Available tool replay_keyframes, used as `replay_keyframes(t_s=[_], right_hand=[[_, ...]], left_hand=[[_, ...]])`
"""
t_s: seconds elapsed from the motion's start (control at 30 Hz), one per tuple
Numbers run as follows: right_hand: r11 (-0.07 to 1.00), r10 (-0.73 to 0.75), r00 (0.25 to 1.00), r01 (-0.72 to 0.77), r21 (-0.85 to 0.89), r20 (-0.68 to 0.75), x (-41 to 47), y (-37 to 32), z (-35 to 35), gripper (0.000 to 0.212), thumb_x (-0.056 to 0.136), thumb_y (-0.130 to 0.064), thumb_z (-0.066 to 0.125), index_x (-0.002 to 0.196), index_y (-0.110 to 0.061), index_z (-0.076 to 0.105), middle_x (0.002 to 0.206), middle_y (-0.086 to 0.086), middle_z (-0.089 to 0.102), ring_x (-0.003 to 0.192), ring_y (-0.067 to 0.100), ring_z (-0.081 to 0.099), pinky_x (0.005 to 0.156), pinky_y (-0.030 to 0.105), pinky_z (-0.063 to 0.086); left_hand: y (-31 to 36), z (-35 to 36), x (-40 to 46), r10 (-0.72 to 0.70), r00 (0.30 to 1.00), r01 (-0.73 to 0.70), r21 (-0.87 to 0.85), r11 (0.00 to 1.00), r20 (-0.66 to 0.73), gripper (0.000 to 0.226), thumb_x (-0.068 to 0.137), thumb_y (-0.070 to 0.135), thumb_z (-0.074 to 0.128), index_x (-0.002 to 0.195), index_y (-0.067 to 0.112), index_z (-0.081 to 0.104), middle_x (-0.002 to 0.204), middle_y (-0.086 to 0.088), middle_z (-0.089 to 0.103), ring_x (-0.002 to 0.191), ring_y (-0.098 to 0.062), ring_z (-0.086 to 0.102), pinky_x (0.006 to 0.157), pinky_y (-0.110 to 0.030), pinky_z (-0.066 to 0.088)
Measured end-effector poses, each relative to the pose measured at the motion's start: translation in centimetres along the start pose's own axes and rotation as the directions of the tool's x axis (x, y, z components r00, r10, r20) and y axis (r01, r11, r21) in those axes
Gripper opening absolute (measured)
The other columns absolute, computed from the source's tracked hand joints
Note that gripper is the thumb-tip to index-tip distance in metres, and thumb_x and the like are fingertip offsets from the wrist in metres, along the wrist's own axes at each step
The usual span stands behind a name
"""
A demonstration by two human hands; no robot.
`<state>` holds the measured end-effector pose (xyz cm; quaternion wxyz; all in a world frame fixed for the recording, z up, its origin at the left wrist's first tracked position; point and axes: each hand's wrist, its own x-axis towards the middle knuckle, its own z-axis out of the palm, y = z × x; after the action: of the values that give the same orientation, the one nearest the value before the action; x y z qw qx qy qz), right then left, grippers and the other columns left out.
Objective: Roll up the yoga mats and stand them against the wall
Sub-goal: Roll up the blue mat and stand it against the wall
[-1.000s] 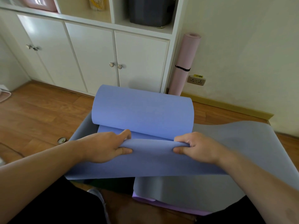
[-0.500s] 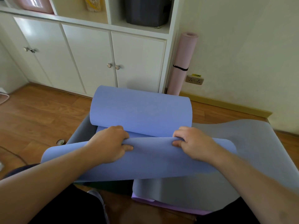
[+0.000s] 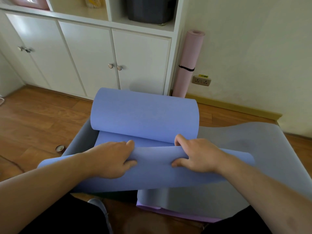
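A blue yoga mat (image 3: 145, 115) lies across the floor in front of me, its far end curled up in a big loose loop. Its near edge is folded over into a low roll, and both hands hold that roll. My left hand (image 3: 111, 159) grips it with fingers over the top and thumb underneath in front. My right hand (image 3: 197, 156) grips it the same way, a little to the right. Under the blue mat spreads a grey mat (image 3: 253, 146) with a purple underside. A pink rolled mat (image 3: 187, 65), tied with a black band, stands against the wall beside the cabinet.
A white cabinet (image 3: 94, 58) with knobbed doors and open shelves fills the back. A wall socket (image 3: 201, 80) sits low to the right of the pink mat. A small round object (image 3: 60, 148) lies on the wooden floor (image 3: 37, 115) at left. My legs are at the bottom.
Both hands have curled the near edge of the blue mat up and forward, so the roll is thicker and raised. The view has shifted slightly.
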<state>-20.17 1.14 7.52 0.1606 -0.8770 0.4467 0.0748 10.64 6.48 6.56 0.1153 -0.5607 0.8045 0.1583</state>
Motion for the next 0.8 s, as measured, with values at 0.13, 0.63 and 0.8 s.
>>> replay_keyframes(t_s=[0.13, 0.63, 0.8], right_hand=[[0.998, 0.004, 1.0, -0.005, 0.062, 0.028, 0.4, 0.2, 0.2, 0.049, 0.092, -0.063, 0.069, 0.103, -0.03, 0.035, 0.083, -0.004, 0.062, 0.076, 0.018, 0.058, 0.064, 0.035, 0.042], [0.993, 0.055, 0.975, -0.032, 0.11, -0.214, 0.9, 0.1, 1.1, 0.019, 0.098, -0.042, 0.068, 0.093, -0.028, 0.056, 0.095, -0.008, 0.056, 0.093, 0.018, 0.054, 0.077, 0.04, 0.047], [0.998, 0.016, 0.988, -0.026, -0.065, -0.153, 0.9, -0.4, 1.2, 0.011, 0.11, -0.034, 0.048, 0.115, -0.024, 0.046, 0.11, 0.0, 0.063, 0.1, 0.028, 0.061, 0.078, 0.044, 0.046]], left_hand=[[-0.2, 0.2, 0.1, -0.026, 0.999, 0.025, 0.023, 0.999, 0.03, 0.045, 0.099, 0.069, 0.05, 0.105, 0.026, 0.037, 0.093, 0.006, 0.058, 0.08, -0.014, 0.058, 0.08, -0.038, 0.052], [0.5, -0.6, 0.7, -0.088, 0.976, 0.09, -0.001, 0.996, -0.201, 0.023, 0.104, 0.051, 0.053, 0.1, 0.03, 0.045, 0.103, 0.008, 0.056, 0.095, -0.016, 0.058, 0.08, -0.037, 0.051], [0.8, -0.1, 1.3, -0.064, 0.98, 0.076, 0.058, 0.995, -0.188, 0.019, 0.108, 0.039, 0.048, 0.103, 0.021, 0.045, 0.106, 0.001, 0.063, 0.096, -0.02, 0.064, 0.081, -0.033, 0.051]])
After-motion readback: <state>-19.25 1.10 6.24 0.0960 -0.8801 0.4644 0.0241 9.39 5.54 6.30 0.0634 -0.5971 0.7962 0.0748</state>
